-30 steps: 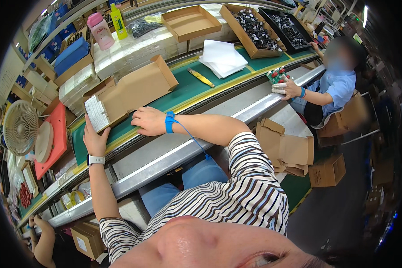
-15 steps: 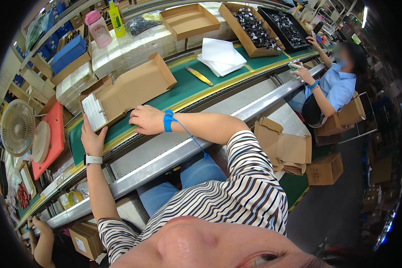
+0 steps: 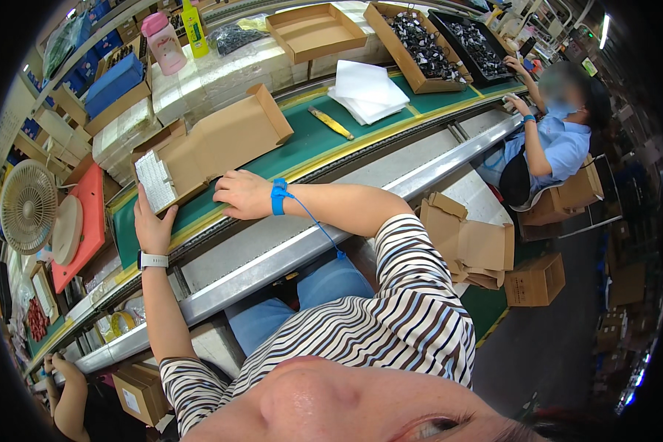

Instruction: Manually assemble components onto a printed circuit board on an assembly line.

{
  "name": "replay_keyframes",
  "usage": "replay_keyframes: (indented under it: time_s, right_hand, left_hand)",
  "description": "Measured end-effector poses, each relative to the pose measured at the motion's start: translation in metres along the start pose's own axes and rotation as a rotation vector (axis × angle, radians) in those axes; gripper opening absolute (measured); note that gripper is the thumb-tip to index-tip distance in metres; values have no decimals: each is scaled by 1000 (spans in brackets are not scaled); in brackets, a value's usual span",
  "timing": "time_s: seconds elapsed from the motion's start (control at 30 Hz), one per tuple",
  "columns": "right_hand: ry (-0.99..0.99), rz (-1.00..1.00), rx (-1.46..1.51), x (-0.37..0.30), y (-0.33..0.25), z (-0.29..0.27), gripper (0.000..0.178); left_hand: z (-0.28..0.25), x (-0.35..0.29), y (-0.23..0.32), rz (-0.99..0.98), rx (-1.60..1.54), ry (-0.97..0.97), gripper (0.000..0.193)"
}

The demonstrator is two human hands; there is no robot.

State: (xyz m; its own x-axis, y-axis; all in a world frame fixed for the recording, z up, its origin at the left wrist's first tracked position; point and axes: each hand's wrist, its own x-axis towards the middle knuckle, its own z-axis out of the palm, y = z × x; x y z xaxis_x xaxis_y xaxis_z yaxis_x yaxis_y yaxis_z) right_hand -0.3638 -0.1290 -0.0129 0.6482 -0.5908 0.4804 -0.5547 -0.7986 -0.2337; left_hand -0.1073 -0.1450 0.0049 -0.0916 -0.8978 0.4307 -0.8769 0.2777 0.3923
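An open cardboard box [image 3: 221, 144] with raised flaps lies on the green conveyor belt [image 3: 302, 140]. White, row-patterned pieces [image 3: 155, 179] fill its left end. My left hand [image 3: 153, 230] holds the box's near left corner, its fingers stretched along the left side and its thumb at the front. My right hand [image 3: 241, 195] rests at the belt's near edge, just in front of the box, with loosely bent, parted fingers and nothing visible in them. A blue wrist strap [image 3: 279, 197] with a cord is on my right wrist.
A yellow cutter knife [image 3: 331, 123] and white foam sheets [image 3: 368, 92] lie farther right on the belt. Beyond them are a carton of black parts [image 3: 420, 48] and a black tray [image 3: 473, 48]. At right sits a co-worker [image 3: 549, 140]. A fan [image 3: 29, 199] stands left.
My hands and the box stay put. At the right, the co-worker has leaned forward, and the nearer hand, which held a small item up, has moved toward the belt.
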Motion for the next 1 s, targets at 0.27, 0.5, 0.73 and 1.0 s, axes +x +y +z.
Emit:
replay_keyframes:
  time_s: [0.27, 0.5, 0.73, 1.0]
  right_hand:
    - [-8, 4, -3, 0, -1, 0, 28]
    - [-2, 6, 0, 0, -1, -1, 28]
    - [-15, 10, 3, 0, -1, -3, 28]
    - [-20, 3, 7, 2, -5, -2, 28]
  left_hand:
    - [0, 0, 0, 18, -8, 3, 86]
    - [0, -1, 0, 24, -10, 6, 86]
    - [-1, 0, 2, -1, -21, -11, 85]
    - [-3, -2, -3, 11, -26, -8, 84]
